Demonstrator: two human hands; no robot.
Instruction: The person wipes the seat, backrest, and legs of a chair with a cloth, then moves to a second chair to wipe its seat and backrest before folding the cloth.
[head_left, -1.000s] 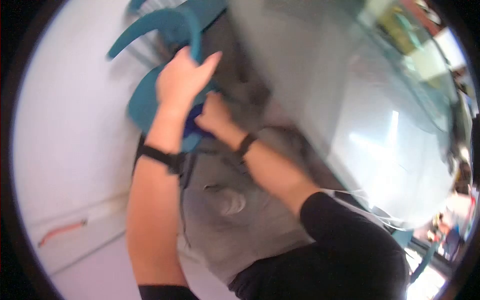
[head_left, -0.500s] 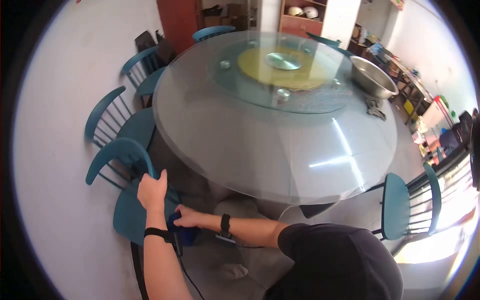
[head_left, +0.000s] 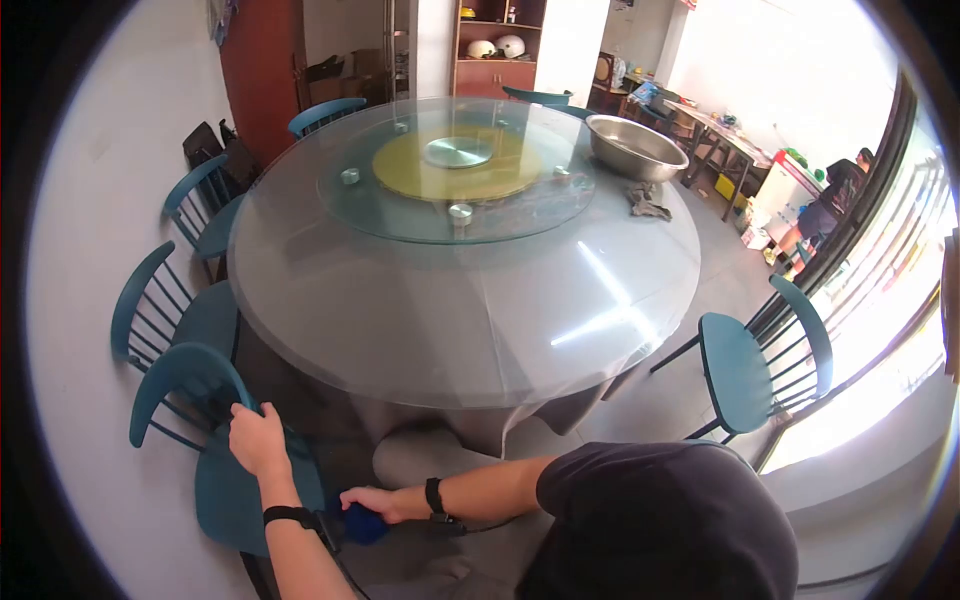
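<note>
My left hand (head_left: 258, 440) is closed at the right end of the curved backrest of a teal chair (head_left: 215, 490), the nearest one at the lower left. Beside the right edge of its seat, low over the floor, my right hand (head_left: 370, 503) grips a dark blue cloth (head_left: 364, 525). The cloth hangs bunched under my fingers. Whether it touches the chair's side cannot be made out. Both wrists wear black bands with small devices.
A large round table (head_left: 470, 320) with a glass turntable (head_left: 340, 205) fills the middle. On its right side are a metal basin (head_left: 640, 150) and a grey rag (head_left: 650, 203). More teal chairs surround it, one at the right (head_left: 738, 370). A person (head_left: 835, 205) is at the far right.
The view has swung to the right and up, so the table and chairs appear farther left. My right hand, with the blue cloth, is a little farther from my left hand.
</note>
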